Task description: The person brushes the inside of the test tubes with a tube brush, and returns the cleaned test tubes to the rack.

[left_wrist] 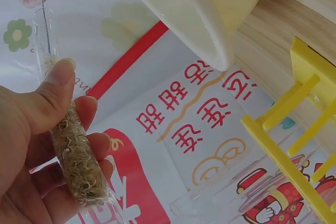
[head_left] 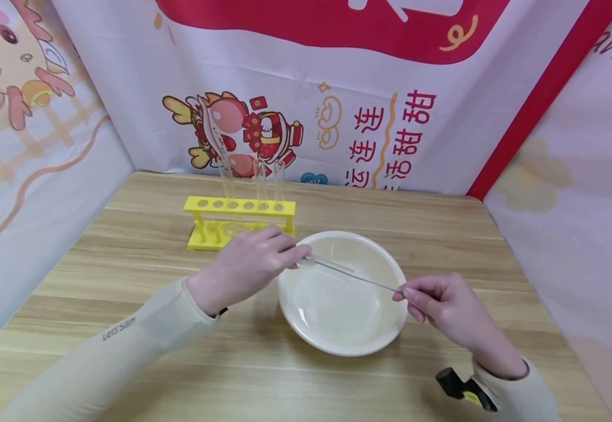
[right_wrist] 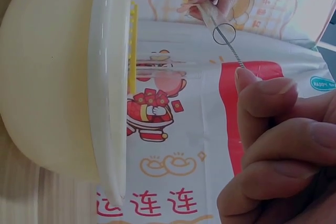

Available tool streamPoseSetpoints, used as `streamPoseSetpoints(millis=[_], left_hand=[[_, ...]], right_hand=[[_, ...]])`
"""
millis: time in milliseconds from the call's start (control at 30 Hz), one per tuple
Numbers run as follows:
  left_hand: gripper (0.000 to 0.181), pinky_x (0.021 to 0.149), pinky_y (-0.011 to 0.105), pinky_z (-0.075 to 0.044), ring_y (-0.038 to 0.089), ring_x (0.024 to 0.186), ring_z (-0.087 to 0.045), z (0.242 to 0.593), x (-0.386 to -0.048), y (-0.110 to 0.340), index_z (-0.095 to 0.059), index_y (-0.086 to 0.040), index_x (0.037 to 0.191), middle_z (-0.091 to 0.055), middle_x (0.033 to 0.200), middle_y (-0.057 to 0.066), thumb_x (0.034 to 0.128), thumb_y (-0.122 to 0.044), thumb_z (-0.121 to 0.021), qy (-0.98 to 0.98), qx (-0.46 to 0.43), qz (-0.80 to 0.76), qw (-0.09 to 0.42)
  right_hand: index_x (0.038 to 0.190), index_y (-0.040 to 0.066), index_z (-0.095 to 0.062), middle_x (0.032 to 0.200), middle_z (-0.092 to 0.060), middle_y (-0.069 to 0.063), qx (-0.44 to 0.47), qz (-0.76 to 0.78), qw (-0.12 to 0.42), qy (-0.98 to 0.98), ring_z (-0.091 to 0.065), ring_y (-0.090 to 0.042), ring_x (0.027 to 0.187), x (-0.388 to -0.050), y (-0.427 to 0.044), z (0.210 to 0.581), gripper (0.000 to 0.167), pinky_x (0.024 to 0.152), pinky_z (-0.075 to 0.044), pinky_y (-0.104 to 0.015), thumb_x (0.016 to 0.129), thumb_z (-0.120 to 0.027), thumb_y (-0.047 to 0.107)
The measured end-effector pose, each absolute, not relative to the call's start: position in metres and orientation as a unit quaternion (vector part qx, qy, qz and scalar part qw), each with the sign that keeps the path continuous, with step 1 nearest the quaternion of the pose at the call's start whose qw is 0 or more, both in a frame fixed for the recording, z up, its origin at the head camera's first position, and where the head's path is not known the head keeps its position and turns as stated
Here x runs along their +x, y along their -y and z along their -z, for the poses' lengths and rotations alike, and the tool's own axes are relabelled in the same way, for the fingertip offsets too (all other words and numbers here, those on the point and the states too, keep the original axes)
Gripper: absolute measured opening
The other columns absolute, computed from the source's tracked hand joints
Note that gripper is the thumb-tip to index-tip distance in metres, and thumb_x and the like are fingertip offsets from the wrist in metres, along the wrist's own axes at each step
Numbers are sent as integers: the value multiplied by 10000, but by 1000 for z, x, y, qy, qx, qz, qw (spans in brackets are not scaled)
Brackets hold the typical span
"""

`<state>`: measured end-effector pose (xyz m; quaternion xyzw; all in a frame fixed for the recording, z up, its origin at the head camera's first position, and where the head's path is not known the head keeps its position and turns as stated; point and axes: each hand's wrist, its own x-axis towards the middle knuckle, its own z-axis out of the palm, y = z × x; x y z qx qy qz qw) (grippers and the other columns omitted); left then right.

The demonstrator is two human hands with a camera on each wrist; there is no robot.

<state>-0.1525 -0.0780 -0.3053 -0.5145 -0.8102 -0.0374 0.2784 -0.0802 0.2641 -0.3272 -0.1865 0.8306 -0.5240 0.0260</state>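
In the left wrist view, my left hand [left_wrist: 31, 140] grips a clear glass test tube [left_wrist: 38, 40] between thumb and fingers. Inside the tube sits the bristly head of a test tube brush [left_wrist: 79, 163]. The brush's thin twisted-wire handle [head_left: 361, 277] comes out of the tube's mouth and runs to my right hand [head_left: 445, 308], which pinches it between thumb and fingers. Both hands are above a cream-white basin [head_left: 339, 351], the left over its left rim and the right by its right rim. In the head view, my left hand [head_left: 250, 261] hides much of the tube.
Behind my left hand, a yellow test tube rack [head_left: 208, 205] stands on the wood-grain table [head_left: 390, 217]. Several clear test tubes [head_left: 279, 181] stand upright in it. Printed cloth [head_left: 263, 53] walls the table at the back and sides.
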Motion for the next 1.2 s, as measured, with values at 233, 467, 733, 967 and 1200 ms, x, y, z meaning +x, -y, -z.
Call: streamPoseSetpoints(millis=[233, 467, 733, 967, 1200], left_hand=[[417, 620, 300, -583, 216, 845, -661, 306, -153, 81, -721, -118, 1164, -721, 963, 47, 771, -156, -855, 807, -515, 45, 286], [400, 616, 291, -580, 208, 848, -656, 305, -153, 83, -727, -126, 1154, -717, 954, 44, 774, -140, -852, 810, -516, 49, 275], [380, 587, 289, -573, 212, 842, -650, 305, -153, 85, -725, -126, 1157, -715, 944, 42, 793, -136, -835, 809, -516, 50, 276], [377, 588, 285, -572, 208, 846, -647, 306, -154, 86, -724, -124, 1162, -714, 948, 36, 800, -146, -827, 809, -516, 50, 278], [377, 602, 285, -575, 204, 852, -646, 305, -153, 87, -726, -127, 1161, -715, 958, 38, 799, -163, -826, 811, -516, 55, 270]], right_hand=[[949, -29, -733, 612, -562, -54, -180, 522, 31, -833, -400, -121, 458, -79, -266, 327, 162, 332, -288, -292, 974, -573, -23], [926, -19, -735, 600, -567, -43, -186, 523, 20, -831, -421, -94, 473, -77, -269, 327, 174, 327, -280, -299, 967, -568, -47], [924, -27, -728, 616, -587, -32, -185, 517, 23, -835, -445, -98, 485, -75, -273, 329, 169, 326, -294, -297, 964, -567, -57], [926, -25, -727, 608, -567, -42, -169, 516, 30, -839, -382, -103, 444, -72, -276, 328, 171, 312, -268, -293, 978, -565, -27], [932, -31, -725, 598, -561, -35, -173, 518, 24, -837, -352, -111, 420, -70, -281, 331, 165, 306, -253, -274, 969, -565, -48]])
